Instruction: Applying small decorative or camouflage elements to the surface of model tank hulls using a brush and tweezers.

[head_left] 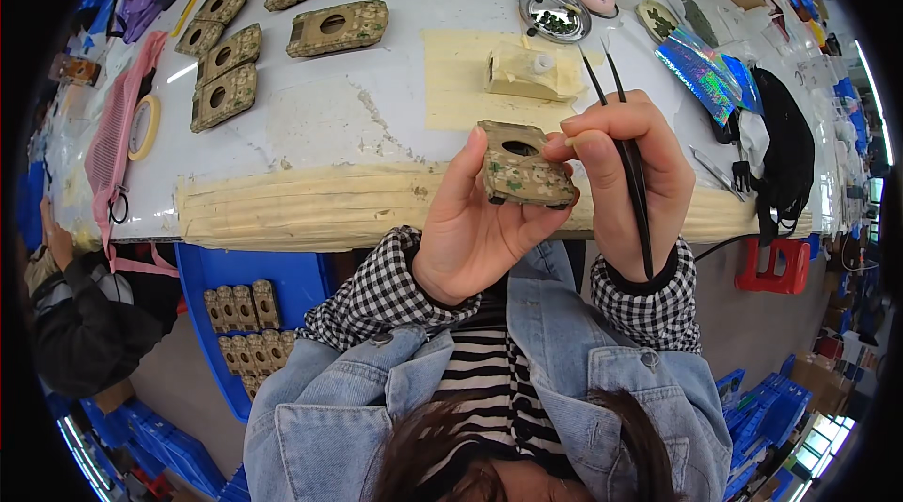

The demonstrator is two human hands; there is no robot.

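Observation:
My left hand (pixel 461 229) is closed around a camouflage-painted model vehicle hull (pixel 529 184), apparently from a toy tank, with a round hole in its upper face. Held above the table's padded front edge, it tilts toward me. Black tweezers (pixel 637 206) lie across my right hand (pixel 649 140), tips pointing up and away with nothing visible between them. The right fingertips are pinched close to the hull's right edge; whether they hold a tiny piece is too small to tell. Beyond the tweezer tips sits a round metal dish (pixel 585 24) with small dark green pieces.
A taped block (pixel 513 69) with a white knob stands behind the hull. Several matching hulls (pixel 337 29) lie at the far left. A blue bin (pixel 202 267) with camouflage parts is below the table's left side. Right are a shiny packet (pixel 701 74) and black bag (pixel 785 140).

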